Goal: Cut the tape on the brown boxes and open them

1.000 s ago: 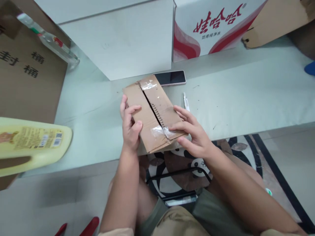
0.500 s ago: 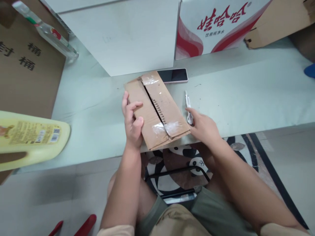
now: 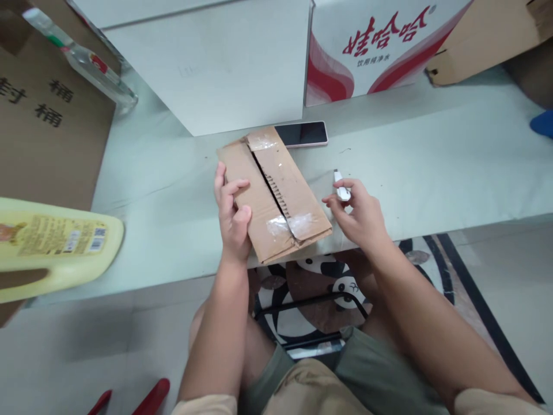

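Left hand (image 3: 233, 225) gripping taped cardboard box (image 3: 299, 193) at its left side, right hand (image 3: 362, 214) holding white cutter (image 3: 344, 193) in finger grip, phone (image 3: 305, 134) lying beyond box on table (image 3: 436, 164).

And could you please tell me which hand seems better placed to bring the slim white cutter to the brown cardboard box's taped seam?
Probably the right hand: it holds the slim white cutter beside the brown cardboard box. The left hand grips the box's left side, so seems better for steadying.
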`<action>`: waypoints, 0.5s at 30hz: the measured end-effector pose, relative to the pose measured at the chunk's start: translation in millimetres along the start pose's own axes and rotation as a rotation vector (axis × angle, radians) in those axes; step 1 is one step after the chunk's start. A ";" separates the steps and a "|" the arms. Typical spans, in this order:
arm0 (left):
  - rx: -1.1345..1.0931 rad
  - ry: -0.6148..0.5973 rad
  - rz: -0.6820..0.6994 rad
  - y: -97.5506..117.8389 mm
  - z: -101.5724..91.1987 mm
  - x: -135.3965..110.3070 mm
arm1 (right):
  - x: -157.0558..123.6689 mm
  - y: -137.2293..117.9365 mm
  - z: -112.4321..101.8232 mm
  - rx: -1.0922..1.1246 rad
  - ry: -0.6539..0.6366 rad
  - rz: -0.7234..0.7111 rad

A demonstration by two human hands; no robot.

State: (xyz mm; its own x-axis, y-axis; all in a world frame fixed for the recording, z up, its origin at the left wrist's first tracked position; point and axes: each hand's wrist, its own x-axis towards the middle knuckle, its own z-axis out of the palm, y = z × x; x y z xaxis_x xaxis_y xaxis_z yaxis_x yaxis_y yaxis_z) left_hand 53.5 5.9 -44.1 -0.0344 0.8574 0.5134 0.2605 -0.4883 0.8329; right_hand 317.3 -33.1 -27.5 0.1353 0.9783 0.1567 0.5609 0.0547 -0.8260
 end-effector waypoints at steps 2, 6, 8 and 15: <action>0.018 -0.001 0.035 -6.6 -0.9 -0.8 | 3.6 -4.1 -9.7 -0.015 0.008 -0.115; 0.038 -0.023 0.062 -11.0 -2.0 -2.4 | 4.8 -26.5 -37.3 -0.054 0.273 -0.411; 0.047 -0.028 0.070 -11.3 -2.0 -2.8 | -0.8 -41.8 -45.9 0.055 0.440 -0.509; 0.029 -0.021 0.092 -15.0 -0.8 -2.5 | -38.0 -74.9 -49.6 0.247 0.359 -0.633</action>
State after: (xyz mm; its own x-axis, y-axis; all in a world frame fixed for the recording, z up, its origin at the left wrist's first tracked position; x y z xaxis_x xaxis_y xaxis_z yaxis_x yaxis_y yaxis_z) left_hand 48.9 11.0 -57.7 0.0108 0.8126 0.5828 0.2891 -0.5605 0.7761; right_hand 310.7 -84.2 55.2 0.1304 0.6230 0.7712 0.4266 0.6669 -0.6109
